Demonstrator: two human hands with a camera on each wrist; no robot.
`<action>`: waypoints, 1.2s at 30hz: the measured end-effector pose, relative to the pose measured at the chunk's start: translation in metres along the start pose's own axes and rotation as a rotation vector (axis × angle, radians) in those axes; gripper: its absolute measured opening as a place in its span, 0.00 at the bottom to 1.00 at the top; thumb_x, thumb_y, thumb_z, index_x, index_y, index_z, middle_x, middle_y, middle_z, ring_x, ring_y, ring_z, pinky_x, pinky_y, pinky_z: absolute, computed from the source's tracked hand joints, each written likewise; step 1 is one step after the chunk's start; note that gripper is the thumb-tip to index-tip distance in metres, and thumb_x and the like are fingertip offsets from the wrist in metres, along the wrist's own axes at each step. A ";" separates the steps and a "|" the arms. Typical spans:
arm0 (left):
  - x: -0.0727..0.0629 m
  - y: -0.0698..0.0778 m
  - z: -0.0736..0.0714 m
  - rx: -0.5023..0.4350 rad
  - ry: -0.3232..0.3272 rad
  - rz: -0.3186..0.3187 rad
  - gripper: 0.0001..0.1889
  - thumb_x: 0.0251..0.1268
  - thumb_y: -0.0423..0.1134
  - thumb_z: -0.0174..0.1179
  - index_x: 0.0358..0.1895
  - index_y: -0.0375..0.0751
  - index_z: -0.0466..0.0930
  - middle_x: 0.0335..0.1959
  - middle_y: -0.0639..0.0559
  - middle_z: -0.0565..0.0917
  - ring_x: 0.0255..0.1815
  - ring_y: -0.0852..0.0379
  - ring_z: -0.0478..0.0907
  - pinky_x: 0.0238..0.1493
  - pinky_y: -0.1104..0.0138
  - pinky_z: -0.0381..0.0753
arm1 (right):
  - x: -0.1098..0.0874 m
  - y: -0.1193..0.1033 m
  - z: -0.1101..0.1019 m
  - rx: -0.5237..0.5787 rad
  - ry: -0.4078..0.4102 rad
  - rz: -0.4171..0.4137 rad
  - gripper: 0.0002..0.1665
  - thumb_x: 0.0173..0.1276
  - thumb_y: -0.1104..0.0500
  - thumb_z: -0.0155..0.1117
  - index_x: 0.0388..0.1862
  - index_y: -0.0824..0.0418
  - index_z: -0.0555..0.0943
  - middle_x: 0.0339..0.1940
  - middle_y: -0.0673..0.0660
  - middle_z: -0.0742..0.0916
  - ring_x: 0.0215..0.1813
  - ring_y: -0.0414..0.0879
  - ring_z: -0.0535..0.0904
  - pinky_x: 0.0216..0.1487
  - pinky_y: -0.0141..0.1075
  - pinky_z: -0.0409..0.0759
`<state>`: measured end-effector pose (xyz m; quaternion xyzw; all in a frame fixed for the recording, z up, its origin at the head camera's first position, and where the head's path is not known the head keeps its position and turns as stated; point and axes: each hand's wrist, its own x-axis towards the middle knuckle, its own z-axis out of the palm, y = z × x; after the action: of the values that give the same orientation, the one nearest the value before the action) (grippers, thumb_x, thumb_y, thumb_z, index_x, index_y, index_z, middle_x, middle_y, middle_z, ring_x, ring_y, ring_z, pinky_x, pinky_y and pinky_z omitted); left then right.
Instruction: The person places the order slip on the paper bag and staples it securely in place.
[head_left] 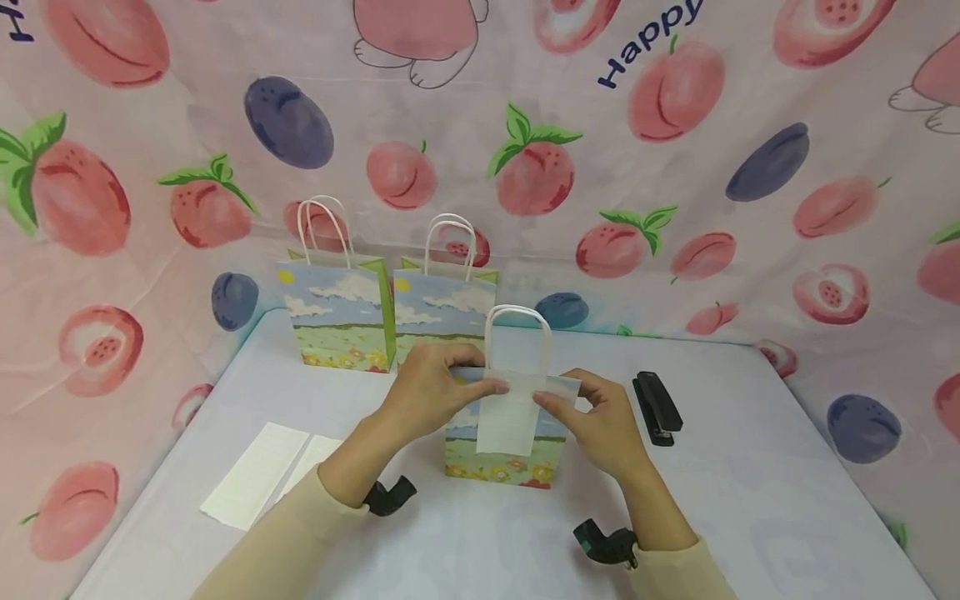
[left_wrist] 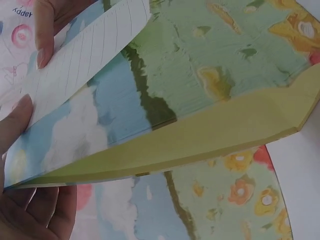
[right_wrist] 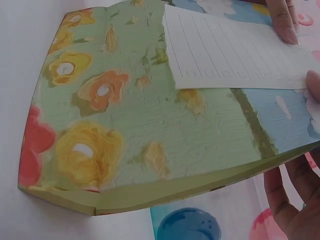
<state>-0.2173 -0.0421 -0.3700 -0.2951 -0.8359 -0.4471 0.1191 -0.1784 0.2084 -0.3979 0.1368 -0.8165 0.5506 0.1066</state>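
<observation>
A small paper gift bag [head_left: 501,471], printed with sky, meadow and flowers, stands at the middle of the table with its white handles up. Against its front lies a lined white paper slip [head_left: 506,429], its upper end near the bag's top edge. My left hand [head_left: 429,390] grips the bag's upper left side, with the thumb pressing the slip and fingers behind. At the upper right side, my right hand [head_left: 603,421] pinches the bag in the same way, its thumb at the slip's right edge. The slip's ruled lines [right_wrist: 225,50] show in the right wrist view.
Two matching gift bags, one at the left [head_left: 337,312] and one beside it [head_left: 444,304], stand behind. A black stapler [head_left: 657,408] lies to the right. More paper slips [head_left: 255,475] lie at the left, partly behind my left sleeve. A fruit-print cloth [head_left: 465,108] hangs behind the table.
</observation>
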 end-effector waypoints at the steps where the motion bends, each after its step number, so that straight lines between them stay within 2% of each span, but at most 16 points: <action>1: -0.001 -0.001 0.000 -0.019 -0.009 -0.014 0.12 0.54 0.47 0.80 0.37 0.49 0.91 0.34 0.59 0.91 0.34 0.65 0.83 0.34 0.70 0.82 | 0.000 0.000 0.000 -0.002 0.003 -0.002 0.07 0.68 0.61 0.75 0.43 0.61 0.88 0.43 0.58 0.90 0.48 0.42 0.84 0.46 0.37 0.87; 9: -0.006 -0.015 -0.002 -0.198 -0.116 -0.099 0.17 0.57 0.47 0.79 0.49 0.53 0.90 0.46 0.60 0.90 0.38 0.55 0.83 0.36 0.66 0.82 | 0.000 0.002 0.000 0.005 0.025 -0.005 0.06 0.67 0.61 0.75 0.41 0.61 0.88 0.41 0.57 0.91 0.47 0.42 0.83 0.46 0.37 0.87; 15: -0.006 -0.023 -0.003 -0.220 -0.166 -0.135 0.17 0.59 0.47 0.78 0.51 0.54 0.90 0.47 0.60 0.90 0.38 0.57 0.82 0.38 0.65 0.82 | 0.000 0.002 0.000 0.008 0.030 -0.006 0.06 0.68 0.62 0.75 0.42 0.61 0.88 0.42 0.57 0.91 0.47 0.41 0.84 0.46 0.37 0.87; 21: -0.006 -0.027 -0.005 -0.246 -0.174 -0.133 0.13 0.60 0.46 0.76 0.48 0.53 0.92 0.44 0.59 0.91 0.38 0.57 0.84 0.39 0.64 0.84 | 0.001 0.001 -0.002 0.014 0.027 0.000 0.07 0.68 0.62 0.74 0.43 0.61 0.88 0.43 0.57 0.91 0.46 0.41 0.85 0.44 0.38 0.88; 29: -0.009 -0.026 -0.003 -0.280 -0.160 -0.126 0.10 0.63 0.46 0.75 0.45 0.53 0.92 0.40 0.58 0.91 0.31 0.57 0.82 0.32 0.67 0.81 | -0.001 0.002 -0.001 0.036 0.030 0.004 0.06 0.69 0.63 0.73 0.42 0.63 0.88 0.39 0.47 0.90 0.46 0.42 0.84 0.46 0.38 0.87; 36: -0.012 -0.026 -0.002 -0.298 -0.143 -0.141 0.07 0.63 0.45 0.75 0.42 0.52 0.92 0.36 0.57 0.91 0.26 0.58 0.79 0.27 0.69 0.77 | -0.001 0.004 0.000 0.032 0.010 -0.009 0.05 0.69 0.63 0.73 0.42 0.61 0.87 0.40 0.49 0.90 0.46 0.42 0.84 0.47 0.38 0.87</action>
<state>-0.2236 -0.0594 -0.3915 -0.2814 -0.7853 -0.5512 -0.0175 -0.1792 0.2100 -0.4017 0.1394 -0.8063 0.5640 0.1112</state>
